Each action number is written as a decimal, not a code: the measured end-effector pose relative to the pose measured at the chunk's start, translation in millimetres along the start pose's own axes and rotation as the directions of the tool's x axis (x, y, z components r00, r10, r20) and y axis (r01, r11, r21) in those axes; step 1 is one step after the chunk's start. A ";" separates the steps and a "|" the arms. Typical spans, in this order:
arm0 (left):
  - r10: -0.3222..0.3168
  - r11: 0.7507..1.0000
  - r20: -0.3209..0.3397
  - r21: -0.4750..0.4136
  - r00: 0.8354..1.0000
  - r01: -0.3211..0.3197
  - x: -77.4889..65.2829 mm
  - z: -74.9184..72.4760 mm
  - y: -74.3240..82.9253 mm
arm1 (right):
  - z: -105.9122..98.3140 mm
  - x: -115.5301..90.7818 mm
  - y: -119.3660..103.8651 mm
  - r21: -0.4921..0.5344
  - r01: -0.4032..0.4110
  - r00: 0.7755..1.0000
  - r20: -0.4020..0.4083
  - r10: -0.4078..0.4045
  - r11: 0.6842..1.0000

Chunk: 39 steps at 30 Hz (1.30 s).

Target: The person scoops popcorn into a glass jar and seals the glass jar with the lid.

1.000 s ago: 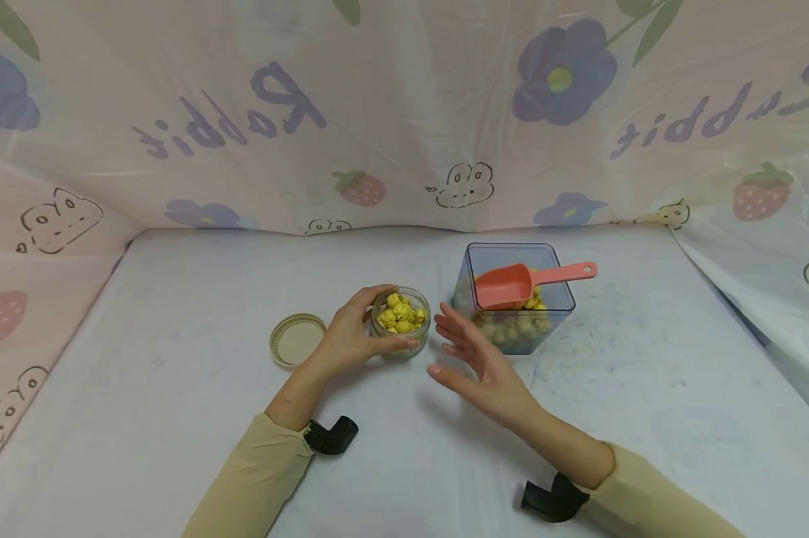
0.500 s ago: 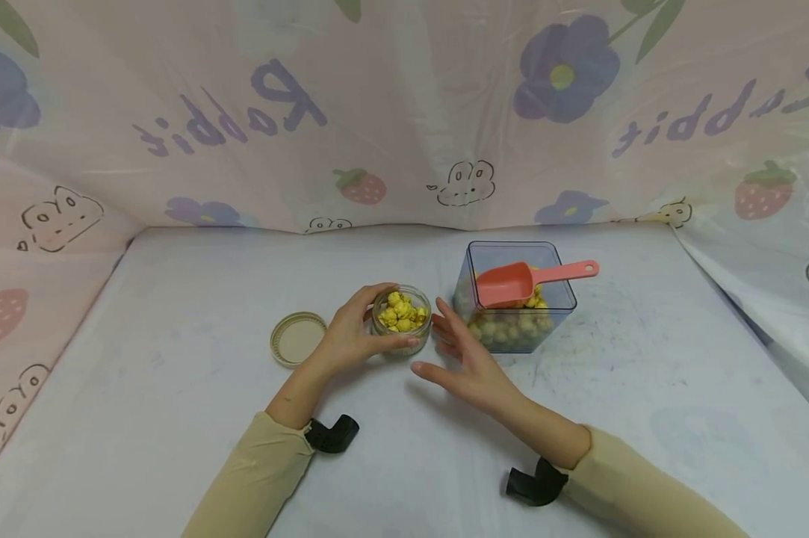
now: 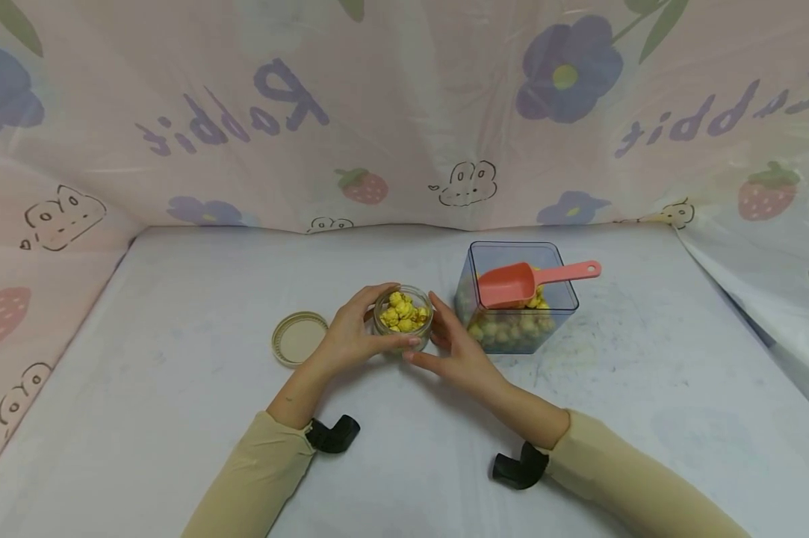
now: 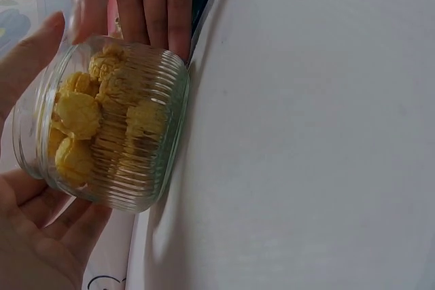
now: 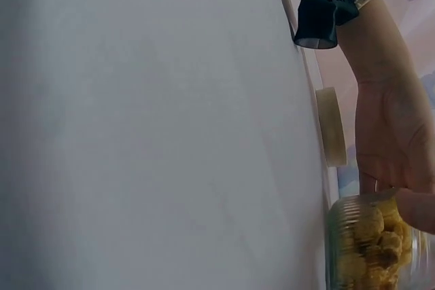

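Observation:
A ribbed glass jar [image 3: 402, 342] holding yellow popcorn [image 3: 404, 312] stands at mid-table, its mouth uncovered. My left hand [image 3: 354, 334] grips it from the left, thumb across the front and fingers behind. In the left wrist view the popcorn [image 4: 78, 115] shows through the glass. My right hand [image 3: 461, 359] is at the jar's right side, fingers fairly straight, thumb toward the front. The left wrist view has the right fingertips [image 4: 178, 39] right at the glass. The right wrist view shows the left hand [image 5: 394, 137] on the jar [image 5: 370, 246].
A round beige lid [image 3: 299, 340] lies left of the jar. Behind my right hand stands a clear square container [image 3: 565, 310] with more popcorn, a coral-pink scoop [image 3: 508, 285] across its top. A printed curtain [image 3: 391, 119] rises behind the white tabletop [image 3: 175, 418].
My right hand has moved left, from beside the square container to the jar's right side. My left hand has stayed on the jar, which has not visibly moved.

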<state>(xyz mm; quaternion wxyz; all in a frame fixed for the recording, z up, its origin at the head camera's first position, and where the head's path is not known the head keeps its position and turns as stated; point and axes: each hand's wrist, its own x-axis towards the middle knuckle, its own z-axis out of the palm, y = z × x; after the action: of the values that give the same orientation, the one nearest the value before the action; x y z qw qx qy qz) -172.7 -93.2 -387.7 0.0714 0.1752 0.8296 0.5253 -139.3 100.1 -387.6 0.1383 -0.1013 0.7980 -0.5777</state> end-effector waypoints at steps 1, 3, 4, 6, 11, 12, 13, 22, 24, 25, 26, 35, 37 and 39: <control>-0.001 1.000 -0.001 -0.007 1.000 0.001 -0.1 0.1 0.0 | 0.2 0.7 0.1 0.002 0.001 1.000 0.000 -0.001 1.000; 0.000 1.000 -0.001 -0.023 1.000 0.000 -0.2 0.0 0.4 | 0.6 1.9 0.6 0.006 0.003 1.000 -0.002 -0.003 1.000; -0.002 1.000 0.001 -0.028 1.000 0.002 -0.4 -0.4 0.6 | 0.8 2.3 0.8 0.007 0.005 1.000 -0.001 -0.005 1.000; -0.004 0.999 0.006 -0.038 1.000 0.005 -0.7 -1.2 0.5 | 0.9 2.8 1.1 0.015 0.010 1.000 0.000 -0.010 1.000; 0.001 0.999 0.037 -0.046 0.999 0.000 -0.8 -5.9 -1.6 | 0.7 2.3 0.9 0.026 0.006 1.000 0.005 -0.006 1.000; 0.007 0.999 0.045 -0.047 0.999 -0.005 -0.6 -7.0 -1.9 | 0.7 2.2 0.7 0.025 0.001 1.000 0.005 -0.001 1.000; 0.006 0.999 0.054 -0.054 0.999 -0.003 -0.5 -8.1 -2.0 | 0.6 2.2 0.5 0.025 -0.003 1.000 0.004 0.003 1.000; 0.026 0.998 0.111 -0.061 0.993 -0.020 -0.8 -15.2 -1.9 | 1.0 3.7 1.9 0.023 0.025 1.000 0.008 -0.025 0.999; 0.034 0.997 0.120 -0.069 0.992 -0.026 -1.0 -16.2 -1.3 | 1.3 4.2 2.1 0.027 0.025 1.000 0.007 -0.025 0.999; 0.032 0.997 0.122 -0.074 0.992 -0.023 -0.9 -16.5 -1.0 | 1.5 4.6 2.1 0.029 0.023 1.000 0.006 -0.023 0.999; 0.032 0.997 0.125 -0.076 0.992 -0.023 -1.1 -16.9 -0.9 | 1.6 4.9 2.1 0.028 0.023 1.000 0.006 -0.023 0.999; 0.054 0.993 0.135 -0.112 0.989 -0.039 -1.4 -18.8 -1.8 | 3.4 9.6 2.7 0.001 0.053 0.999 -0.006 -0.053 0.999; 0.056 0.993 0.134 -0.115 0.989 -0.041 -1.6 -19.1 -2.5 | 3.7 10.5 2.9 0.004 0.060 0.998 -0.009 -0.060 0.998; 0.055 0.993 0.134 -0.111 0.989 -0.040 -1.8 -19.3 -3.2 | 3.9 11.0 2.5 0.006 0.065 0.998 -0.011 -0.065 0.998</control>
<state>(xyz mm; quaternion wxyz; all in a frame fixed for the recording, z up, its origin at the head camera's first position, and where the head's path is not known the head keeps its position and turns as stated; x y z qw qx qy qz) -177.5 -111.5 -382.3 0.1249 0.2265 0.7887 0.5577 -148.3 93.9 -392.2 0.1155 -0.1237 0.7932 -0.5850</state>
